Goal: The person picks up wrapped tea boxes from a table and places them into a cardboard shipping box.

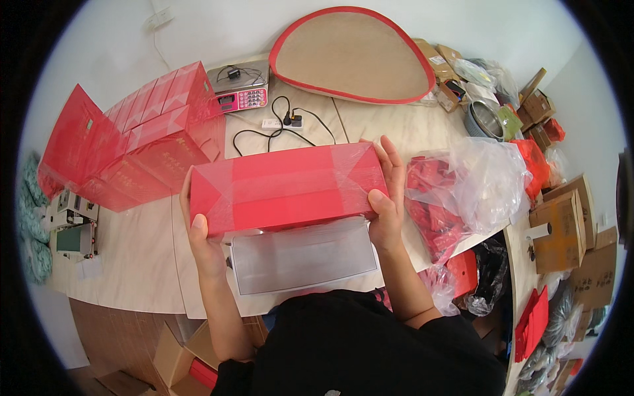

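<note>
Between my two hands is a long red box [282, 185] in clear plastic film, folded into triangles at its ends. My left hand [205, 247] grips its left end, thumb on the near face. At the other end my right hand [389, 203] presses with the thumb in front and fingers behind. Below and nearer to me sits a grey-topped rectangular tray or machine [304, 262], partly covered by the box; I cannot tell which it is. Wrapped red boxes [158, 143] stand stacked on the left of the marble-patterned table [138, 252].
Behind the box lie a power strip [282, 123] with black cables and a digital scale [242, 89]. A red-rimmed tan panel [351, 54] leans at the back. Plastic bags [485, 188] and red packaging [436, 198] crowd the right. An open carton [173, 356] stands below the front edge.
</note>
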